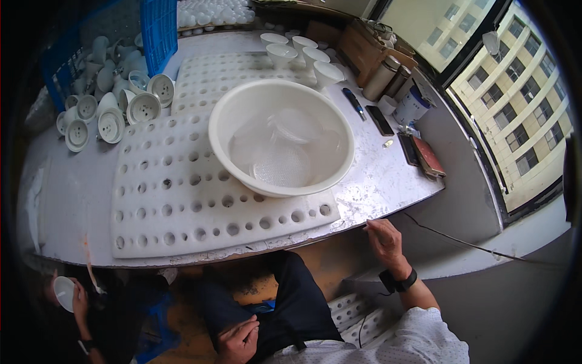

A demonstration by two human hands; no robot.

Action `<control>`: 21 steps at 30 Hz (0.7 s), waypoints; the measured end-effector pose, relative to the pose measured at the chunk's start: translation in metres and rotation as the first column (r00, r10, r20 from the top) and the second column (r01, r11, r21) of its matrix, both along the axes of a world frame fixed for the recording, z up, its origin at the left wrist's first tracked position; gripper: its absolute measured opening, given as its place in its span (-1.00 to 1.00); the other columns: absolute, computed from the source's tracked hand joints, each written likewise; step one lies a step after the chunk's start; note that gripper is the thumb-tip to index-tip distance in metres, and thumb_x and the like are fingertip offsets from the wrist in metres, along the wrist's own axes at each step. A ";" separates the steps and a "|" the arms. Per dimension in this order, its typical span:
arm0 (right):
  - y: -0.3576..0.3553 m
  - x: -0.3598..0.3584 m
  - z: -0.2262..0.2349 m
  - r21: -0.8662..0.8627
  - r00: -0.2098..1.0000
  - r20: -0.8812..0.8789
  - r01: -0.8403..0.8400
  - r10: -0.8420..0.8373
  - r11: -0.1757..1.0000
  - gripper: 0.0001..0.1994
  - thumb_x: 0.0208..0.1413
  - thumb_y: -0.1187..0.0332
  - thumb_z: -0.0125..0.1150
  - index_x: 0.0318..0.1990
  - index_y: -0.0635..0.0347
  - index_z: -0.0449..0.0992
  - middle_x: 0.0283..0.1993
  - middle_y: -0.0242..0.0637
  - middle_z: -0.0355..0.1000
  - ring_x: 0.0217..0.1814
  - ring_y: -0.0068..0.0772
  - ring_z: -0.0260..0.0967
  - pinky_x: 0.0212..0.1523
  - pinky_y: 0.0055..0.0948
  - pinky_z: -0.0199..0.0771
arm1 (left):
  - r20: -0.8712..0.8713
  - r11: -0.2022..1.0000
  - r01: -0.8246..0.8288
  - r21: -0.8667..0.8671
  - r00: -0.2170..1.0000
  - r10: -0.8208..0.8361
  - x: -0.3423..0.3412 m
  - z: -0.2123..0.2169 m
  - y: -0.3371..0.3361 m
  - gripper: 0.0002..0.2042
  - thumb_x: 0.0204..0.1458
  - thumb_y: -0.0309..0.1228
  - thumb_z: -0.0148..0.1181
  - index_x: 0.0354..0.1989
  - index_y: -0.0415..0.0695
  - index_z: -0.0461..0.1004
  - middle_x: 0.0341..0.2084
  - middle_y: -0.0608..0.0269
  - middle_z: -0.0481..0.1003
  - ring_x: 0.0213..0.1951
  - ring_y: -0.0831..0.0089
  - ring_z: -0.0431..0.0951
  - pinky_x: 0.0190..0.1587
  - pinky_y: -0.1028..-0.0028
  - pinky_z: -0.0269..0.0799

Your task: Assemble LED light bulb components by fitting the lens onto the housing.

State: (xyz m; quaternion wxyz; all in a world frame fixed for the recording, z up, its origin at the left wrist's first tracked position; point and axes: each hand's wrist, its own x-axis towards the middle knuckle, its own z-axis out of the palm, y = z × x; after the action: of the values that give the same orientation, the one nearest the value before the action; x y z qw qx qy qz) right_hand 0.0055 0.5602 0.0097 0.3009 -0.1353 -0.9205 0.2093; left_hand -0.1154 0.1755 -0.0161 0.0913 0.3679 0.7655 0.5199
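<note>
Tub (233, 115) is smooth plastic with a soft sheen, on a matt board (154, 195) that looks like foam. Right of the tub the tabletop's (379, 185) pretty shiny but scuffed, plus there's a glossy phone (380, 121) and a leathery-looking wallet (428, 159). Back right of the tub: smooth metal flask (381, 80), dull cardboard box (356, 54); back left, a hard plastic crate (159, 37).
</note>
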 end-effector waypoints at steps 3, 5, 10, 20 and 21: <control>-0.015 0.013 0.000 -0.049 0.999 -0.046 -0.026 0.023 0.998 -0.65 -0.14 0.69 0.13 -0.13 0.23 0.48 -0.37 -0.27 0.48 -0.31 -0.26 0.44 -0.26 -0.42 0.44 | -0.036 0.998 0.053 -0.047 0.998 -0.054 0.012 0.009 0.005 -0.90 -0.09 -0.62 0.19 -0.36 -0.30 0.52 -0.39 0.00 0.55 -0.34 0.17 0.59 -0.28 0.39 0.50; -0.020 0.020 0.004 -0.086 0.991 -0.132 -0.043 0.032 0.995 -0.60 -0.20 0.72 0.09 -0.11 0.23 0.47 -0.38 -0.26 0.47 -0.32 -0.25 0.42 -0.28 -0.42 0.44 | -0.057 0.994 0.066 -0.089 0.996 -0.071 0.020 0.014 0.007 -0.90 -0.09 -0.61 0.20 -0.37 -0.30 0.53 -0.39 0.00 0.55 -0.33 0.16 0.58 -0.28 0.38 0.50; -0.020 0.037 0.035 -0.082 0.959 -0.284 -0.042 0.017 0.996 -0.54 -0.22 0.73 0.07 -0.04 0.25 0.43 -0.29 -0.17 0.45 -0.29 -0.25 0.42 -0.24 -0.46 0.44 | -0.109 0.981 0.118 -0.156 0.985 -0.136 0.037 0.013 0.016 -0.92 -0.10 -0.60 0.21 -0.39 -0.30 0.52 -0.39 0.02 0.55 -0.34 0.18 0.58 -0.27 0.39 0.50; -0.024 0.060 0.157 0.361 0.288 -0.905 0.127 0.314 0.924 -0.50 0.07 0.33 0.07 0.17 0.33 0.19 0.02 -0.06 0.30 -0.01 -0.07 0.29 0.08 -0.14 0.22 | -0.084 0.908 0.297 -0.295 0.939 -0.335 0.058 0.021 0.033 -0.81 -0.16 -0.57 0.23 -0.30 -0.26 0.51 -0.29 0.02 0.55 -0.30 0.27 0.61 -0.31 0.44 0.52; -0.026 0.063 0.164 0.419 0.260 -0.888 0.121 0.378 0.900 -0.50 0.07 0.34 0.07 0.16 0.33 0.19 0.02 -0.06 0.30 -0.02 -0.07 0.29 0.08 -0.14 0.22 | -0.085 0.902 0.298 -0.314 0.937 -0.339 0.059 0.023 0.034 -0.81 -0.16 -0.57 0.23 -0.30 -0.26 0.51 -0.29 0.02 0.55 -0.30 0.27 0.61 -0.31 0.44 0.52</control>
State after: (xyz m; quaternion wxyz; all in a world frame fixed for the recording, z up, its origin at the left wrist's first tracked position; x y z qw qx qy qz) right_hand 0.0681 0.5344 0.1736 0.7954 0.1620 -0.5790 0.0766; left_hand -0.0569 0.2094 0.0066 0.1763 0.5051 0.7685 0.3510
